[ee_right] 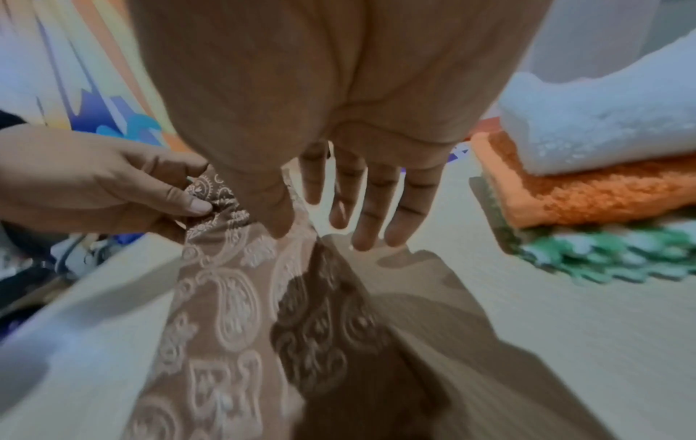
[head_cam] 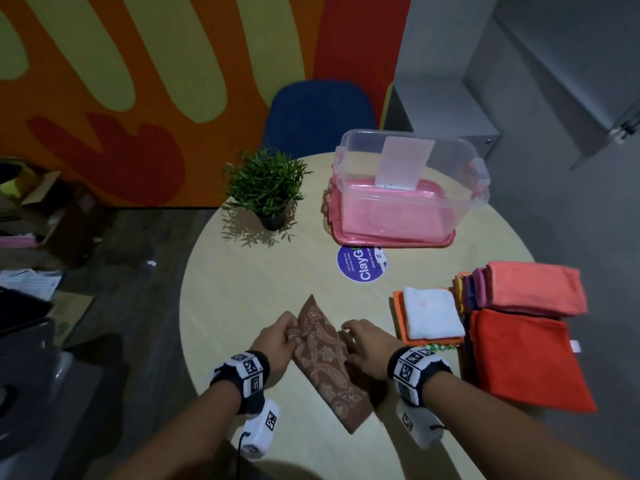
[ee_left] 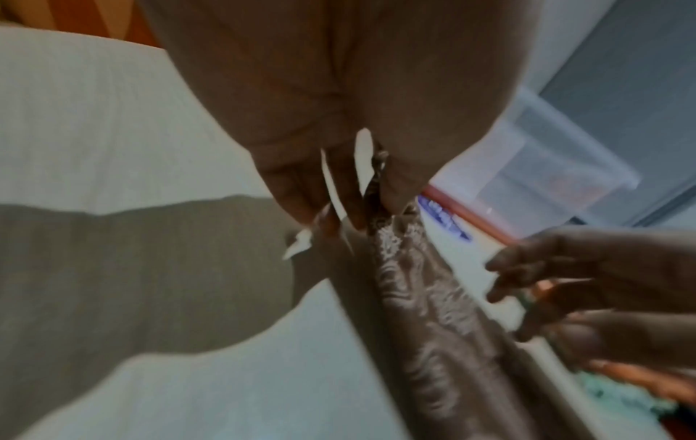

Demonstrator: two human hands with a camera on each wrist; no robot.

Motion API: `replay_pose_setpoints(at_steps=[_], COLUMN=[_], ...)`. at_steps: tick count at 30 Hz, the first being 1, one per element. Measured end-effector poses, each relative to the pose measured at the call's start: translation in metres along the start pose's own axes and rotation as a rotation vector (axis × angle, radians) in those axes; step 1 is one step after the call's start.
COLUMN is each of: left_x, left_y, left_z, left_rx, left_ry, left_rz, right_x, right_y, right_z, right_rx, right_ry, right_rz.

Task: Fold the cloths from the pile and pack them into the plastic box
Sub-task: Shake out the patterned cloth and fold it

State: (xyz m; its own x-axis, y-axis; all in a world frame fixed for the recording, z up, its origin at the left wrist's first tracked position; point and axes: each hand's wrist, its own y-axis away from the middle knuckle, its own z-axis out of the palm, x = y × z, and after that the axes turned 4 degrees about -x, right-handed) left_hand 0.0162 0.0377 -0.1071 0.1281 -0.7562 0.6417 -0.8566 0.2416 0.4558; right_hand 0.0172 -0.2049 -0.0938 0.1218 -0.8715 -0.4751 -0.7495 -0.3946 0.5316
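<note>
cloth (head_cam: 325, 355), brown paisley, folded to a long strip on table (head_cam: 249, 289) before the person. left hand (head_cam: 275, 337) pinches its far edge, likely to fold it again; right hand (head_cam: 367, 344), fingers straight, steadies the other edge. box (head_cam: 408, 188) well beyond.

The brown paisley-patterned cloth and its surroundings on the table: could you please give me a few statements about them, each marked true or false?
1. The left hand pinches the brown paisley-patterned cloth. True.
2. The right hand grips the white folded towel. False: its straight fingers lie at the brown cloth's edge.
3. The clear plastic box stands on a pink lid. True.
4. The small green potted plant stands inside the box. False: it stands on the table, beside it.
</note>
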Motion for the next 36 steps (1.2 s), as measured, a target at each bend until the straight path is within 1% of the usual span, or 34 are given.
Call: replay_pose_setpoints(at_steps=[2,3,5,7,11,13,16,18,21,23,25,26,29,32,36], left_x=[0.024,0.038,0.066,0.088,0.109,0.111,0.095,0.076,0.048,0.030,0.010,0.000,-0.016,-0.009,-0.009], left_y=[0.004,0.006,0.009,0.012,0.010,0.011,0.014,0.016,0.028,0.041,0.049,0.051,0.050,0.042,0.022], left_z=[-0.018,-0.028,-0.050,-0.074,-0.115,-0.122,-0.109,-0.084,-0.034,0.000,0.028,0.037,0.048,0.041,0.035], left_rx=[0.011,0.009,0.011,0.062,0.287,0.315,0.249,0.183,0.061,-0.034,-0.114,-0.134,-0.150,-0.114,-0.087], left_ry=[0.092,0.103,0.136,0.203,0.290,0.345,0.327,0.280,0.299,0.333,0.400,0.420,0.459,0.528,0.682], left_rz=[0.084,0.137,0.224,0.262,0.303,0.330,0.328,0.274,0.177,0.089,0.018,-0.004,-0.023,-0.043,-0.088], right_x=[-0.009,-0.014,-0.023,-0.029,-0.049,-0.057,-0.052,-0.043,-0.029,-0.018,-0.010,-0.008,-0.006,-0.002,0.000], right_y=[-0.003,-0.005,-0.012,-0.017,-0.014,-0.010,-0.005,0.001,0.015,0.022,0.028,0.030,0.035,0.026,0.009], right_z=[-0.018,-0.030,-0.055,-0.083,-0.129,-0.138,-0.127,-0.104,-0.057,-0.022,0.003,0.012,0.021,0.021,0.022], right_rx=[0.082,0.115,0.141,0.169,0.378,0.413,0.384,0.329,0.173,0.036,-0.067,-0.090,-0.106,-0.109,-0.082], right_ry=[-0.185,-0.277,-0.467,-0.605,-0.562,-0.565,-0.535,-0.442,-0.315,-0.228,-0.194,-0.202,-0.257,-0.324,-0.355], right_rz=[-0.013,-0.026,-0.071,-0.129,-0.255,-0.299,-0.308,-0.270,-0.202,-0.159,-0.129,-0.119,-0.065,-0.011,0.073])
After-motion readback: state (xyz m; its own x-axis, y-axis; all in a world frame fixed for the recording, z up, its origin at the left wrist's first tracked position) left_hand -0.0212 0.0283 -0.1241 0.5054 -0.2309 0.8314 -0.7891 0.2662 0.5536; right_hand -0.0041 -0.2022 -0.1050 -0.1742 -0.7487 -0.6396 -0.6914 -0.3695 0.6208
